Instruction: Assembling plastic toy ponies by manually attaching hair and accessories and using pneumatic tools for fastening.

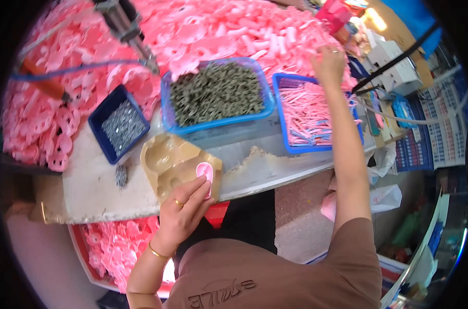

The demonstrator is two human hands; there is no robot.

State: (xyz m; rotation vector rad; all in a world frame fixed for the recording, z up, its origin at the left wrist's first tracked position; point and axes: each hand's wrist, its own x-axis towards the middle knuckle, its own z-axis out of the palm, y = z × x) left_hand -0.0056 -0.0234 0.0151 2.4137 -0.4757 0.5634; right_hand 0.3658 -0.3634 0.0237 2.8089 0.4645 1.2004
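My left hand (pixel 185 206), with a gold ring and bracelet, holds its fingers on a small pink oval plastic part (pixel 205 171). The part lies at the right side of a tan moulded fixture (pixel 185 152) with rounded hollows, near the table's front edge. My right arm stretches far forward over a blue basket of thin pink strips (pixel 307 114). At its end my right hand (pixel 330 66) is at the right edge of a big heap of pink plastic parts (pixel 228 31); its fingers bend down and their tips are hidden.
A blue tub of dark greenish-grey pieces (pixel 216 95) stands behind the fixture. To the left sits a dark blue tray of small metal pieces (pixel 121 126), with a little pile (pixel 121 175) beside it. A metal tool (pixel 123 28) hangs overhead. Below the table, a red bin (pixel 84 252) holds pink parts.
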